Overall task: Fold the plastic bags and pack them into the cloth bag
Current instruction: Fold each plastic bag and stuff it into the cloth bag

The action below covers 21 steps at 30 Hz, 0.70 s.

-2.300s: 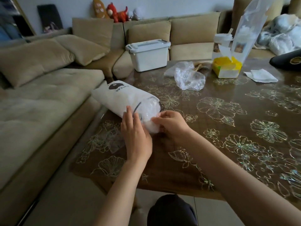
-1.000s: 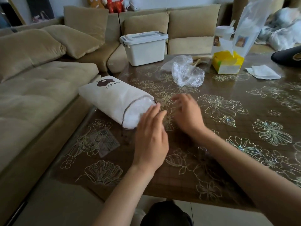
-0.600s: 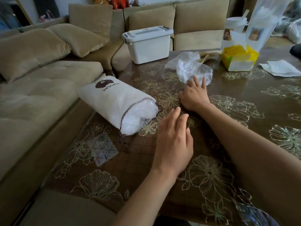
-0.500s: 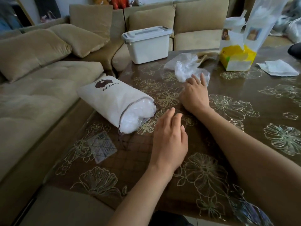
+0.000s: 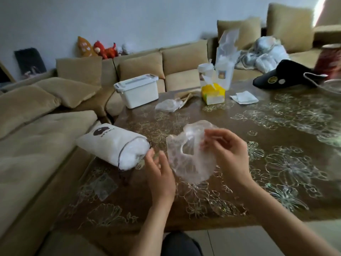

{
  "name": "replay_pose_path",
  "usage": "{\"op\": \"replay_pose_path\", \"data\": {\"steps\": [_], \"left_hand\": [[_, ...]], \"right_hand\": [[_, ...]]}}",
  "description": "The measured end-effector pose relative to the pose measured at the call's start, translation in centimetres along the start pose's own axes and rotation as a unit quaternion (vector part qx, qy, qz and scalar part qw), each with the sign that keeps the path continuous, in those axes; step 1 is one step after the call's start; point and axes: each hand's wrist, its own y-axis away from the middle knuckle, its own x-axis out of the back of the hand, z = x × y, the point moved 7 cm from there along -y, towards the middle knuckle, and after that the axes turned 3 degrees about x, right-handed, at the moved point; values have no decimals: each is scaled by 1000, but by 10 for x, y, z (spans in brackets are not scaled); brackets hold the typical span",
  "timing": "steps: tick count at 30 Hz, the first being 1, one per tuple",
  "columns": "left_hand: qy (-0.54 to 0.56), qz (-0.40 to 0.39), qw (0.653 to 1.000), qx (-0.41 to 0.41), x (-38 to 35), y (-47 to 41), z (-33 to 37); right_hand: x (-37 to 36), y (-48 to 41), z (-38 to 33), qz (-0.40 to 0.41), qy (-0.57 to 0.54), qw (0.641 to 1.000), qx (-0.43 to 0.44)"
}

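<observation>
My right hand (image 5: 228,152) was up over the bench (image 5: 276,137), fingers (image 5: 218,133) curled and pinching the upper right edge of a clear plastic bag (image 5: 191,163). The bag hung crumpled and unfolded, lifted off the bench top, with a handle hole showing near its middle. My left hand (image 5: 160,172) was just beside the bag's left edge, palm turned inward, fingers loose and spread, grasping nothing. Motion blur there, so I could not tell if the fingertips touched the plastic.

The cloth bag (image 5: 110,143) lay on its side at the left edge of the bench, near the sofa (image 5: 36,137), its drawstring mouth facing my left hand and white plastic bulging out of the opening. Dark logo and lettering on its far end.

A second plastic bag (image 5: 168,106) sat crumpled farther back on the bench, well apart from my hands. A small flat clear piece (image 5: 103,185) lay on the bench below the cloth bag.

Other stuff: a white lidded box (image 5: 137,90) on the sofa seat, a yellow tissue box (image 5: 213,94), a white napkin (image 5: 243,97) and a black cap (image 5: 282,78) at the back of the bench.
</observation>
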Motion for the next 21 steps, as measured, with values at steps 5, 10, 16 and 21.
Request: {"op": "replay_pose_path", "data": {"steps": [5, 10, 16, 21], "left_hand": [[254, -193, 900, 295, -33, 26, -10], [256, -268, 866, 334, -57, 33, -6], [96, -241, 909, 326, -46, 34, -13], [147, -177, 920, 318, -29, 21, -16]], "right_hand": [[40, 6, 8, 28, -116, 983, -142], [61, 27, 37, -1, -2, 977, -212], [60, 26, 23, -88, 112, 982, -125], [60, 21, 24, -107, 181, 974, -89]]}}
